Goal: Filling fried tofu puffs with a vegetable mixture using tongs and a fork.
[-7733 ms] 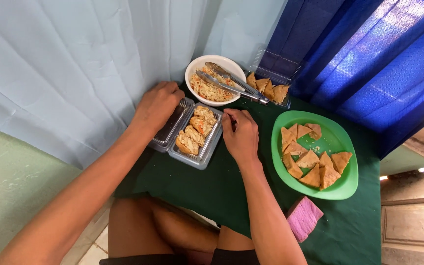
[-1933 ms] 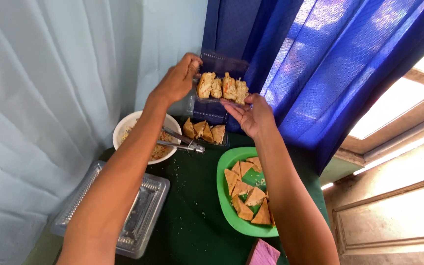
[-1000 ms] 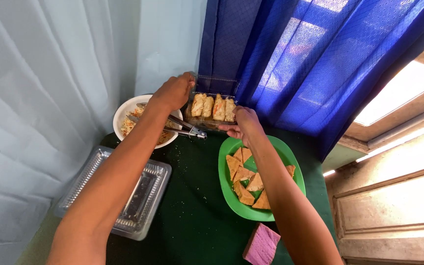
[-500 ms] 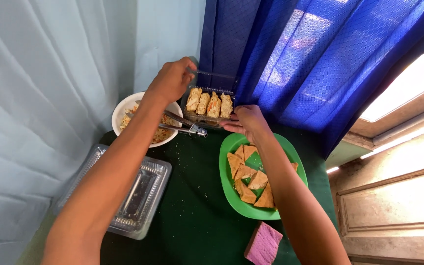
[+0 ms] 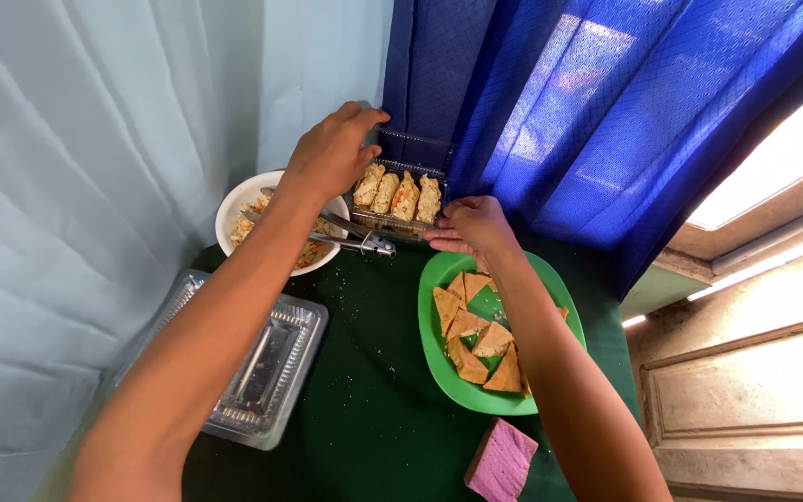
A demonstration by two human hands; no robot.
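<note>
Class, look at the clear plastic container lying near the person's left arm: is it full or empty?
Empty. The clear plastic container lies open on the green cloth; only its ribbed bottom shows, no food inside.

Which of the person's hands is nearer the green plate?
Right. The right hand hovers just above the green plate's far rim, by the clear tray of filled rolls; the left hand is farther, beyond the white bowl.

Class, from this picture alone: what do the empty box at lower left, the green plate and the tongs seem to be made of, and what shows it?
Empty box: thin clear plastic; see-through, ribbed, glinting.
Green plate: probably plastic or melamine; even bright colour, smooth soft sheen.
Tongs: metal, likely steel; silvery with mirror-like highlights.
</note>
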